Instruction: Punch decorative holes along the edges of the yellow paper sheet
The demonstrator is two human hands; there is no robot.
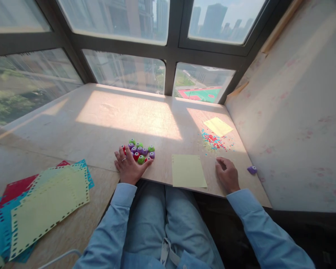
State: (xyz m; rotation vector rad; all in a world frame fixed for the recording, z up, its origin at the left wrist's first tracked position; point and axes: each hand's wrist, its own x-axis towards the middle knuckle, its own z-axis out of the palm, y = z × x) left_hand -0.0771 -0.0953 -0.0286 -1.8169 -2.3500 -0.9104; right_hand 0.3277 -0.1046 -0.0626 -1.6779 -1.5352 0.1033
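Note:
My left hand (pixel 128 165) lies flat on the wooden desk (pixel 100 123), fingers spread, touching the near side of a cluster of several small craft punches (pixel 140 150) in green, purple and red. My right hand (pixel 227 173) rests loosely curled on the desk near its front edge, holding nothing. Between the hands lies a pale yellow sheet of paper (pixel 188 171). A single purple punch (pixel 252 170) sits to the right of my right hand.
A scatter of red, blue and yellow paper bits (pixel 215 142) and a second yellow sheet (pixel 218 126) lie at the back right. A stack of punched coloured sheets (pixel 42 203) sits on the lower surface to the left. Windows stand behind, a wall to the right.

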